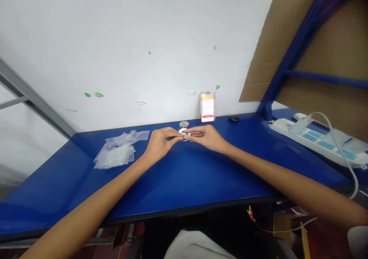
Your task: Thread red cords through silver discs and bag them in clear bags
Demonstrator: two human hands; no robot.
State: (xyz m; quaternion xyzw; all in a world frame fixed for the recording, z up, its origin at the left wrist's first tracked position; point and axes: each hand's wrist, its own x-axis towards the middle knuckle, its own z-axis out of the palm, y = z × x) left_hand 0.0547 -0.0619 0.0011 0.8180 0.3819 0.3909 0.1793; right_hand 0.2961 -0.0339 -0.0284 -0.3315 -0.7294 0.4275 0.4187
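Observation:
Both my hands meet at the middle back of the blue table point(184, 178). My left hand point(160, 142) and my right hand point(207, 136) pinch a small white ring-shaped part point(184, 134) between their fingertips, just above the table top. A small round metal piece point(184, 124) stands right behind that part. A tiny red bit point(169, 151) shows beside my left hand.
A pile of clear plastic bags point(119, 149) lies left of my hands. A white card point(207, 106) leans on the wall, with a black disc point(234, 118) beside it. A white power strip point(319, 140) with a grey cable lies at right, under a blue rack and cardboard.

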